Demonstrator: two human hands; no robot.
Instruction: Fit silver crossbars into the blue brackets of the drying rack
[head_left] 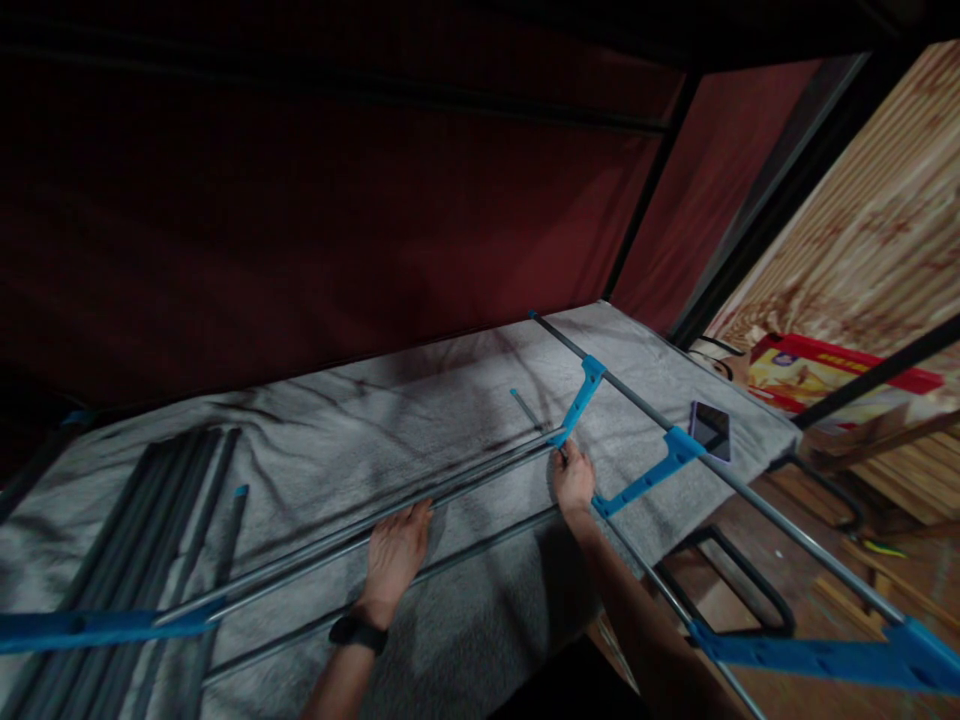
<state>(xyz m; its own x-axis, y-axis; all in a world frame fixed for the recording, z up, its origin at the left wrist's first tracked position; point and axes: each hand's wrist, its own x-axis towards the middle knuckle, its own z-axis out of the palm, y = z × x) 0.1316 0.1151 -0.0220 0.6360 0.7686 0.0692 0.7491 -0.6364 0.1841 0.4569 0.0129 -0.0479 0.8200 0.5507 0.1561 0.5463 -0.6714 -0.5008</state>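
My left hand (397, 550), with a dark band at the wrist, lies palm down over the lower of two long, thin metal tubes (300, 562), its fingers curled over it. These tubes run from a blue plastic bracket (105, 628) at the lower left to another blue bracket (581, 400). Just below that second bracket, my right hand (574, 480) is closed around the near rail, hiding that stretch. A third blue bracket (652, 475) and a long grey rail (637, 400) belong to the same ladder-like frame, which continues to the lower right.
Several dark grey tubes (142, 530) lie side by side at the left, beside a blue-capped tube (229, 530). A phone (710, 432) lies on the grey cloth (465, 370) at the right. Beyond the table are a red-and-yellow box (832, 375) and wooden pieces (892, 480).
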